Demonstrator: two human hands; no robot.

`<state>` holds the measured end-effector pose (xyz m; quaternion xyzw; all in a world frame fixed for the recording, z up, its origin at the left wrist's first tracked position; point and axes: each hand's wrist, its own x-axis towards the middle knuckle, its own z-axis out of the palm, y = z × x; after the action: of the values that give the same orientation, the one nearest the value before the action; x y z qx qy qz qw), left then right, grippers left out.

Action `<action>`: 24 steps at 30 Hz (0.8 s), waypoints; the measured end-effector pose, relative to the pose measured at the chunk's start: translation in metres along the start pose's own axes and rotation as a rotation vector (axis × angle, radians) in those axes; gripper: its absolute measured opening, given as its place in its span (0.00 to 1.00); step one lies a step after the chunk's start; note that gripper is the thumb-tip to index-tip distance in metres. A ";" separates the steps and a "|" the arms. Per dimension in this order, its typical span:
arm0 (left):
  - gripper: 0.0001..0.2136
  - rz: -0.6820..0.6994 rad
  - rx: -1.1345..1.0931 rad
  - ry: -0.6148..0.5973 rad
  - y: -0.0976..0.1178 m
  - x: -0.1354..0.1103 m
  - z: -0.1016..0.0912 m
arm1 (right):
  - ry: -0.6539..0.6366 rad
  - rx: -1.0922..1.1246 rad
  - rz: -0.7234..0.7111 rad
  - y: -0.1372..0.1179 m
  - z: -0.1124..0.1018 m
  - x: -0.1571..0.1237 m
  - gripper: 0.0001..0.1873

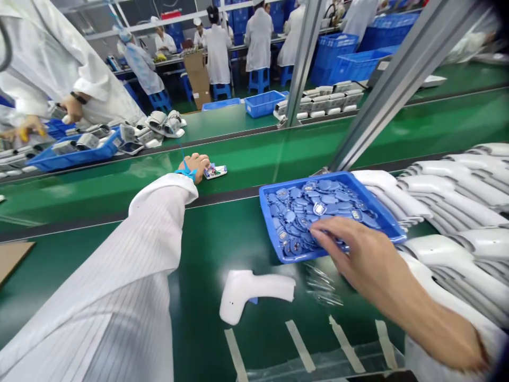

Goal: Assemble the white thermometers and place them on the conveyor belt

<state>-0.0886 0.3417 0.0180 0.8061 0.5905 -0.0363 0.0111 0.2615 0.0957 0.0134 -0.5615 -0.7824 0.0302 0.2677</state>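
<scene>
Circuit board (215,171), small and multicoloured, is shown lying flat on the green conveyor belt (258,154), at the fingertips of the left hand (195,163). That hand is stretched far forward with its fingers curled inward against the board's near end; whether the board is actually gripped cannot be told. A blue wrist strap (186,172) is seen at the cuff of the white striped sleeve (139,254).

The right hand (350,249) is laid over the near right corner of a shallow blue tray (302,180), which is set on the green table (199,249) just this side of the belt. Its fingers are extended, with the tips resting on the small blue parts (302,209) heaped in the tray; whether a part is pinched beneath them is hidden.

A single white handle-shaped housing (254,292) is seen lying on the table between the two arms, near the tray's front edge and apart from both hands. Strips of pale tape (300,345) are stuck to the table at its near edge. Rows of similar white housings (457,185) are stacked to the right of the tray, touching its side.

Across the belt, at upper left, a co-worker's hand (73,109) is held above a second blue tray (79,156) filled with grey and white parts. More people in white coats are stationed at benches in the background.
</scene>
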 end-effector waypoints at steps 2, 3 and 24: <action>0.13 0.000 0.021 -0.036 0.000 0.002 -0.003 | -0.093 -0.045 -0.046 0.012 0.009 0.022 0.16; 0.13 -0.012 0.028 -0.051 0.000 0.000 -0.005 | -0.151 -0.061 -0.081 0.016 0.014 0.033 0.17; 0.21 0.355 -0.158 0.115 0.164 -0.247 0.031 | -0.191 0.846 0.423 -0.043 -0.026 -0.011 0.19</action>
<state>-0.0073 0.0556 0.0005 0.8949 0.4400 0.0589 0.0466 0.2387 0.0634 0.0457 -0.5448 -0.5912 0.4511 0.3876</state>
